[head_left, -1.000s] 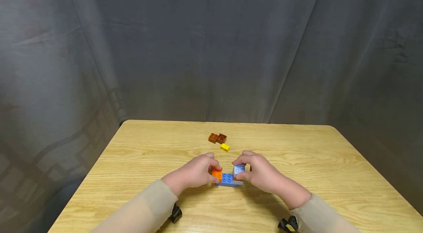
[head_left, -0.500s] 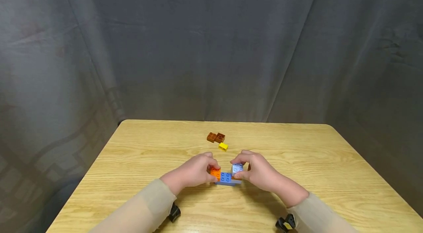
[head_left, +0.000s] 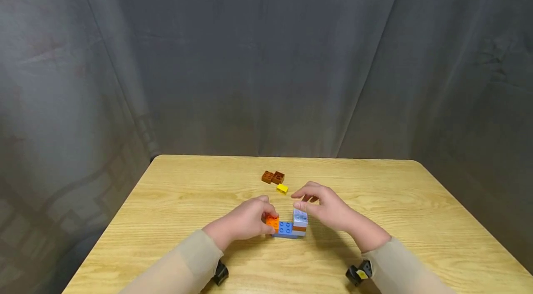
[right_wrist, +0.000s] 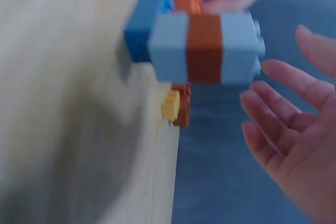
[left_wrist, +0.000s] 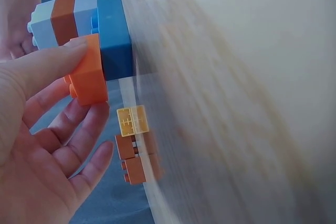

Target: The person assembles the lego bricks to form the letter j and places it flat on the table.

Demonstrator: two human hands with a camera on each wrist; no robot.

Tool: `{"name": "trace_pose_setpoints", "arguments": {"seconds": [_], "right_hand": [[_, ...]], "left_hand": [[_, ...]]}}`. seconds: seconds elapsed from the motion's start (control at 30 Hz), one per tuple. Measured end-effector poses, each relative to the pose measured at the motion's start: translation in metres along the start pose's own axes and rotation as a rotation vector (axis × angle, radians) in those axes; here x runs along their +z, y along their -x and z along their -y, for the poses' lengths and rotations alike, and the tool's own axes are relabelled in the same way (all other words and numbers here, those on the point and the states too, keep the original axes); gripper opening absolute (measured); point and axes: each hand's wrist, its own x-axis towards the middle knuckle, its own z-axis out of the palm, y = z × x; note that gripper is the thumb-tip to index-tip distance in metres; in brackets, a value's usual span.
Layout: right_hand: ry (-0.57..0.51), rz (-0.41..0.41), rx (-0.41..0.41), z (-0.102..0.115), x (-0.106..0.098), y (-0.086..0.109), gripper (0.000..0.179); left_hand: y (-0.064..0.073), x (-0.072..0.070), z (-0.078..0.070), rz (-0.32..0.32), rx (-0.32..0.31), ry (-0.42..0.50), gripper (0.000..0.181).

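Note:
A blue toy brick sits on the table with an orange brick on its left end. At its right end stands a stack of a light blue brick, a brown brick and a light blue top brick. My left hand pinches the orange brick between thumb and fingers. My right hand hovers just above and right of the stack, fingers spread and holding nothing; the right wrist view shows a gap between fingertips and the studs.
Beyond the build lie a small yellow brick and two brown bricks, one studs up and one tipped to show its hollow underside. A grey curtain hangs behind the wooden table.
My right hand has let go of the light blue top brick and risen off it. The brick stays on the stack. My left hand keeps its pinch on the orange brick.

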Motion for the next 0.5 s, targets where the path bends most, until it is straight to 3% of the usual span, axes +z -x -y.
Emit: {"name": "trace_pose_setpoints", "arguments": {"seconds": [0.1, 0.2, 0.5], "right_hand": [[-0.011, -0.094, 0.047, -0.008, -0.005, -0.017, 0.016], [0.028, -0.134, 0.115, -0.018, -0.007, -0.039, 0.016], [0.202, -0.025, 0.287, -0.048, 0.008, -0.092, 0.037]], "left_hand": [[0.000, -0.003, 0.001, -0.001, -0.001, -0.014, 0.027], [0.001, -0.004, 0.001, -0.001, 0.000, -0.021, 0.027], [0.001, -0.002, -0.002, -0.004, 0.027, -0.037, 0.027]]}}
